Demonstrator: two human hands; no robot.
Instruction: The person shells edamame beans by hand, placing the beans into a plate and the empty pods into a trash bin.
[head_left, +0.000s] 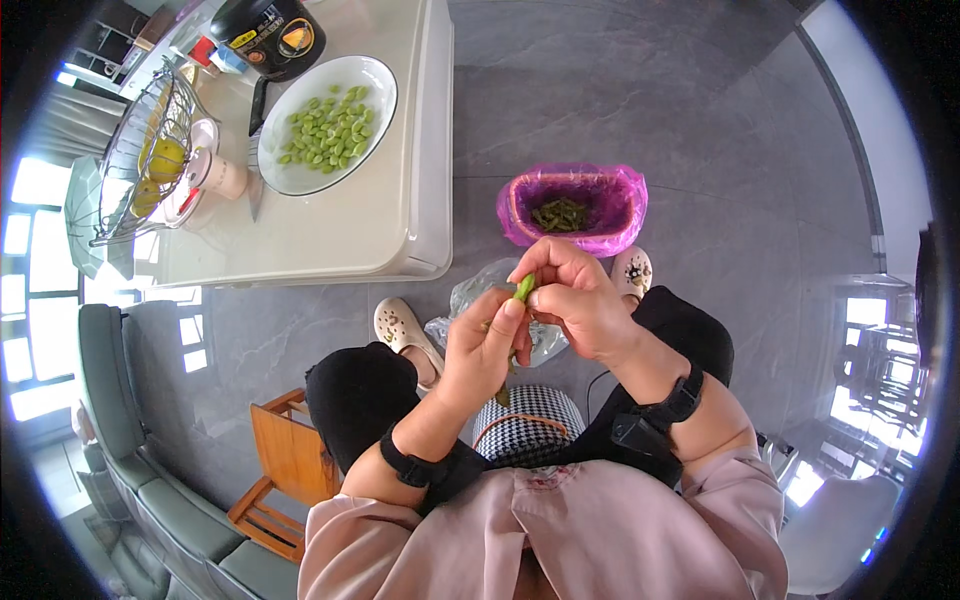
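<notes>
Between my two hands is a green bean pod (525, 286), lifted above the floor in front of my knees. The thumb and fingers of my left hand (476, 349) pinch its lower part. My right hand (581, 304) has its thumb and bent fingertips at the upper end. Dark, withered-looking pod scraps (503, 395) hang below my left hand. Beneath both hands lies a clear plastic bag (480, 289), partly hidden; its contents cannot be made out. Beyond them stands a bin lined with a purple plastic bag (637, 199), with dark green pods (559, 215) inside.
On the white table (360, 240) at left, a white plate (292, 176) holds many shelled green beans (334, 127). Near it are a knife (256, 196), a cup (221, 176), a wire fruit basket (112, 172) and a black canister (277, 37). A wooden chair (292, 450) stands behind left.
</notes>
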